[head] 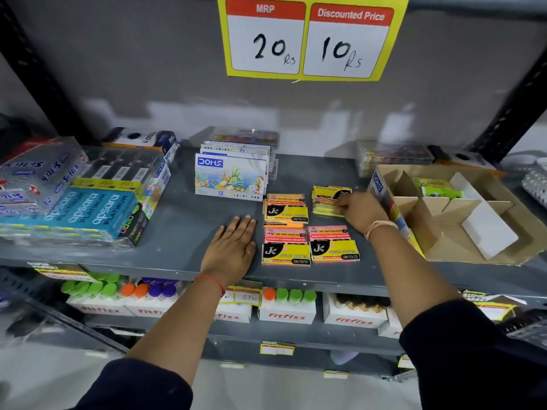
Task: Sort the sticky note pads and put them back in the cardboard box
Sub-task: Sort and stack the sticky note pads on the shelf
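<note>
Sticky note pads lie in small stacks on the grey shelf [183,226]. An orange stack [284,211] sits behind two pink stacks, one on the left [285,247] and one on the right [334,244]. My right hand [359,211] grips a yellow stack [325,199] at the back right. My left hand [232,247] rests flat on the shelf left of the pads. The cardboard box [444,241] with dividers stands at the right and holds a green pad [438,189].
A DOMS oil pastels box [231,177] stands behind the pads. Apsara and other stationery packs [88,208] fill the shelf's left. A price sign [310,37] hangs above. Fitfizz boxes [287,312] line the lower shelf.
</note>
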Demonstrator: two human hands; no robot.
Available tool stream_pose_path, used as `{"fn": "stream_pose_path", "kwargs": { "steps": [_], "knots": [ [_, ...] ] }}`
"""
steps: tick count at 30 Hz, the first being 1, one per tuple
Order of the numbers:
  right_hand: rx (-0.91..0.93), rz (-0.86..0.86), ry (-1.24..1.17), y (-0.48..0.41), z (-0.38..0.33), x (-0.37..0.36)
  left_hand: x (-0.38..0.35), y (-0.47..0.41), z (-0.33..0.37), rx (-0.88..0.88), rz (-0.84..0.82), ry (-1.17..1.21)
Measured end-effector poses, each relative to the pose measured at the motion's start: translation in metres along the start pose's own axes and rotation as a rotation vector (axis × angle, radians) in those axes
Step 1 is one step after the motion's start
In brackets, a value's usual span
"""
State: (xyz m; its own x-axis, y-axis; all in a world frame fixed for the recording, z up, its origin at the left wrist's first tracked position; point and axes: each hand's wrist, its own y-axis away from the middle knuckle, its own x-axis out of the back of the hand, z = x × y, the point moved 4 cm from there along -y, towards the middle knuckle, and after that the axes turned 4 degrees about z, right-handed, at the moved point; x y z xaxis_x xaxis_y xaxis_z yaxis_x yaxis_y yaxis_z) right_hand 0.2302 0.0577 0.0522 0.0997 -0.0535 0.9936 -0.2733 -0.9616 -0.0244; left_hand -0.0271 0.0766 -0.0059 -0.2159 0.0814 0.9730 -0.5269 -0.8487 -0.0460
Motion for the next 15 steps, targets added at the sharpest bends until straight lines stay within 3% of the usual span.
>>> {"fn": "stream_pose_path", "kwargs": {
  "steps": [3,5,8,15],
  "knots": [
    [0.032,0.014,-0.125,0.009,-0.001,0.014,0.001,0.0,0.001,0.006,-0.018,0.0],
    [0.127,-0.191,-0.267,0.025,-0.01,0.014,0.002,0.0,0.002,0.004,-0.019,-0.008],
    [0.195,-0.437,-0.213,0.05,-0.02,0.0,0.002,0.001,0.002,0.003,-0.02,-0.013],
    [0.158,-0.319,-0.244,0.052,-0.01,0.008,0.002,0.0,0.003,0.006,-0.028,-0.018]
  ]
}}
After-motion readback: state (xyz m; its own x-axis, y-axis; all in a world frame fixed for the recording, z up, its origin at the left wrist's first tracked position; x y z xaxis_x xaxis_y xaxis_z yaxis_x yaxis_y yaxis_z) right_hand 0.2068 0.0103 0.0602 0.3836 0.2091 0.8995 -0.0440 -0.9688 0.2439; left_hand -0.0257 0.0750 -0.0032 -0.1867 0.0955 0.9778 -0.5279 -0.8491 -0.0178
